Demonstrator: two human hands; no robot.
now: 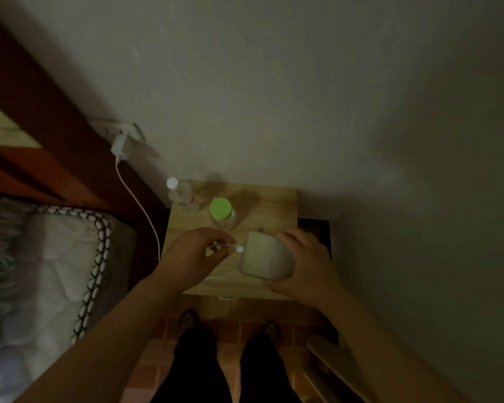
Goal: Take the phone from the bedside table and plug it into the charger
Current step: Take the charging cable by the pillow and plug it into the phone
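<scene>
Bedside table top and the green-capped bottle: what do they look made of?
Bedside table: looks like light wood or wood-look laminate, matte, faint grain visible; dim light leaves it open. Green-capped bottle: clear body, probably plastic, the table showing through it, with an opaque green cap.

Single view: head-worn wide-angle camera, looking steeply down from standing height. Faces a plain pale wall (pixel 274 82). Small light-wood bedside table (pixel 274 205) sits mid-frame, at arm's reach. White quilted mattress (pixel 56 257) at left edge; red-brick tiled floor (pixel 230 330) at bottom. Edges curve with lens distortion.
</scene>
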